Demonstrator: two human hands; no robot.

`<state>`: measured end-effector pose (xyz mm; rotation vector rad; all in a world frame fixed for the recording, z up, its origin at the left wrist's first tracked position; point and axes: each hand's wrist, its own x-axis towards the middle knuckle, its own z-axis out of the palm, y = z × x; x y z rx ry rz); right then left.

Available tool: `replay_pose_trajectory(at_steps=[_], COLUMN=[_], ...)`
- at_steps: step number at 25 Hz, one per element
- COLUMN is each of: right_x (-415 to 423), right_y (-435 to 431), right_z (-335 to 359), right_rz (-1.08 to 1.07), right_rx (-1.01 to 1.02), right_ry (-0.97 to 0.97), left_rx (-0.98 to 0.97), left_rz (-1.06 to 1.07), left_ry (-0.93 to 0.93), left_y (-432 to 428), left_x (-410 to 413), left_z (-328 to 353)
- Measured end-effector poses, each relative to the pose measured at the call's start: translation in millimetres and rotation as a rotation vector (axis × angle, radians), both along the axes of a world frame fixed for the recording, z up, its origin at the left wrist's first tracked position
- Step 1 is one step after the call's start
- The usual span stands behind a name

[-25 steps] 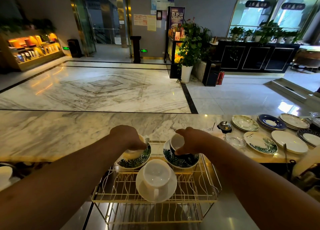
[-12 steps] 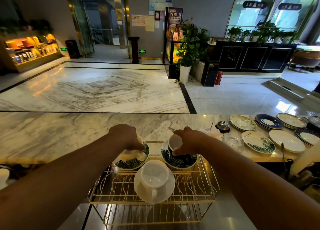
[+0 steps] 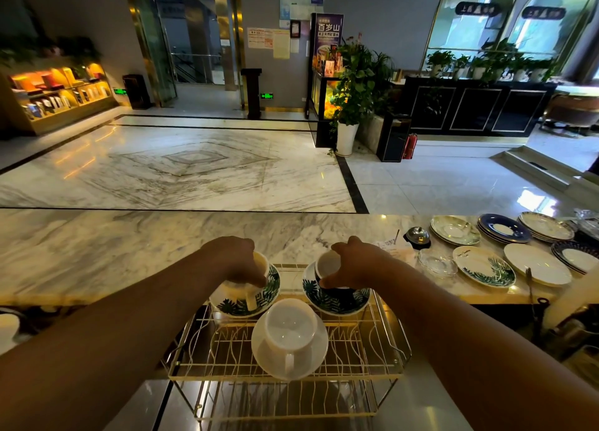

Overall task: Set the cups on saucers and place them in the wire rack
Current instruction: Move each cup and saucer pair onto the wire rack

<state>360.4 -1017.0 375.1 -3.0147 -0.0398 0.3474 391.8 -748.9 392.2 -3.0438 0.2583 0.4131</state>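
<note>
Left hand [image 3: 235, 259]: grip closed from above on the cream cup [image 3: 259, 263], fingers curled over its rim.
Right hand [image 3: 356, 263]: grip pinching the rim of the dark cup [image 3: 325, 265], thumb on the near side.
Cream cup: on the left leaf saucer [image 3: 270, 289], far-left corner of the wire rack [image 3: 382, 340], top tier.
Dark cup: on the right leaf saucer [image 3: 327, 302], far-right corner, same tier.
White cup [image 3: 290, 328]: upright on the white saucer [image 3: 311, 362], near middle of the tier, handle toward the camera.
Desk [image 3: 97, 252]: marble; plates [image 3: 486, 265] spread at its right end.
</note>
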Motion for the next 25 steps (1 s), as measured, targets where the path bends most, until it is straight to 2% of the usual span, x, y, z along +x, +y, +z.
replay_pose_trajectory(at_steps=[7, 25], right_x=[2.0, 0.6], right_y=[13.6, 18.8], right_z=[-1.7, -6.1], right_rz=[-0.120, -0.171], right_rx=[-0.018, 0.005], right_ry=[-0.011, -0.045], left_rx=[-0.095, -0.038], left_rz=[-0.075, -0.121], left_ry=[0.078, 0.041], left_y=[8.5, 8.4], left_x=[4.5, -1.2], left_z=[1.4, -0.2])
